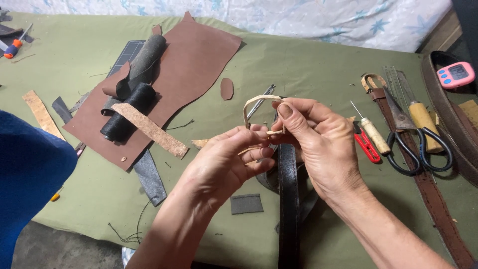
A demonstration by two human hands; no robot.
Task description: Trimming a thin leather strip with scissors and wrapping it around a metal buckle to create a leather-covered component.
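A thin tan leather strip [255, 102] is bent into a loop above the green table cloth [308, 69], and both my hands pinch it. My left hand [226, 162] holds the lower end of the strip between thumb and fingers. My right hand [313, 139] grips the loop's right side with thumb and forefinger. Under my hands a black leather strap [289, 209] runs down toward me.
A brown leather sheet [194, 65] with a black thread spool [128, 112], a rolled dark piece and a cork strip lies at left. At right are an awl [372, 133], red snips [366, 144], scissors [416, 144], a brown strap and a pink timer [455, 74].
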